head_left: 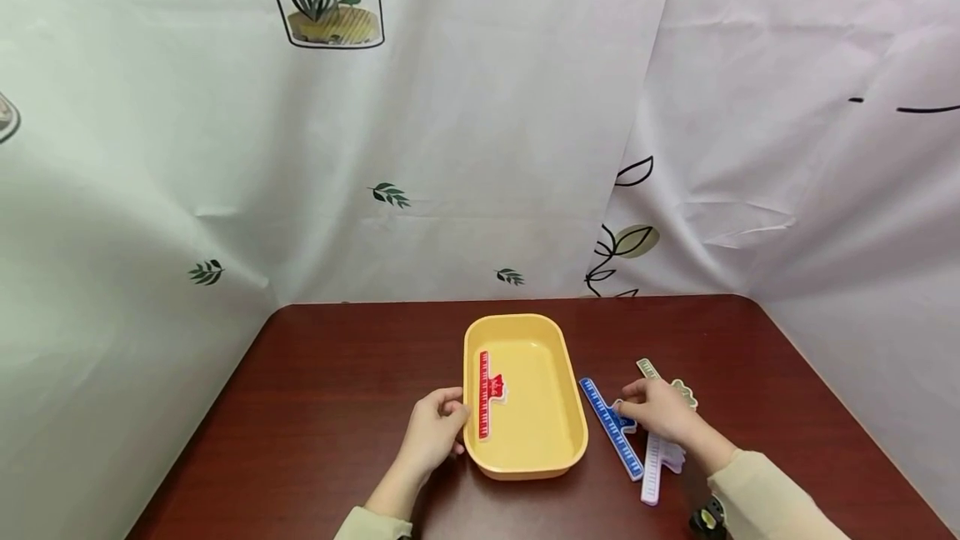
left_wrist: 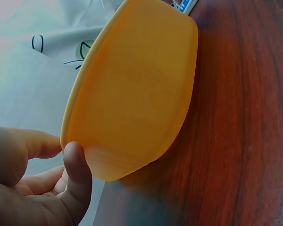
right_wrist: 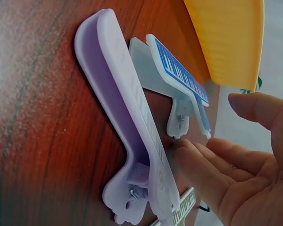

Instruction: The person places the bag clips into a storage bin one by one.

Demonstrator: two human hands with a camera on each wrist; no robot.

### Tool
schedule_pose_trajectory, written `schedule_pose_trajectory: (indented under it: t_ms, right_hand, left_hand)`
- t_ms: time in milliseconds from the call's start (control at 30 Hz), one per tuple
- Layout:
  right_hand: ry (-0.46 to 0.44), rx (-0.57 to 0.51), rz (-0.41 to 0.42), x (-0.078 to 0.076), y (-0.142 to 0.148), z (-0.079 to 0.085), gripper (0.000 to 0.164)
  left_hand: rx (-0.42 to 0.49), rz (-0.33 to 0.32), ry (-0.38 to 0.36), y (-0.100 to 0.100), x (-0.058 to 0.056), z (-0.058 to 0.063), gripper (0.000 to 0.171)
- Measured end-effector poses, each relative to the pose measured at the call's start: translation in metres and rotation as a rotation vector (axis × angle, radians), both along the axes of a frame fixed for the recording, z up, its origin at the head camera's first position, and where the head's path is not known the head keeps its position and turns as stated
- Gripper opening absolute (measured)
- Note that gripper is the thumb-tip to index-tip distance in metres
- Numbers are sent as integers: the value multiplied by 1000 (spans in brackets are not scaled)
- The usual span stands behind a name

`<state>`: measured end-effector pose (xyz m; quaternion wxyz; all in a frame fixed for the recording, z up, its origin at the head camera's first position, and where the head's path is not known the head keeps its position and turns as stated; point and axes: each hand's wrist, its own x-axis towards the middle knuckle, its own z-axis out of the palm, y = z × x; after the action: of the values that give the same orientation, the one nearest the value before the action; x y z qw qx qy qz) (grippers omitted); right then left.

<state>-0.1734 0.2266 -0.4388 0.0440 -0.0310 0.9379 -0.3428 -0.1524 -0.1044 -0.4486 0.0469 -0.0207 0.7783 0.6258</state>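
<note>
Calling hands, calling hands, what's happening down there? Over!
Left hand at edge of yellow tray. Right hand at blue clip, not yet gripping. Red clip inside tray. Purple clip, green clip close by.

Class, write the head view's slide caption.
Left hand touches the yellow tray holding a red clip; right hand beside the blue clip.

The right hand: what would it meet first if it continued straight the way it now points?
Probably the blue clip, immediately before the right hand; whether they touch is unclear.
</note>
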Motion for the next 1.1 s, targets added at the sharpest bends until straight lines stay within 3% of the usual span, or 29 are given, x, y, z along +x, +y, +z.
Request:
schedule_pose_trajectory:
  t_ms: [267,567,867,1100]
  right_hand:
    - [-33,-19,-42,0,-5,-1,37]
    - [-66,17,-71,-1,-9,1,14]
    - [7,101,-49,-3,-10,-1,11]
    - [2,101,-54,-4,-11,-1,12]
  left_hand:
    - [35,10,-16,0,-4,-5,38]
    - [74,7,-21,1,-3,-4,38]
    - [67,4,-32,2,-4,-4,35]
    - [78,11,-24,2,-1,-3,38]
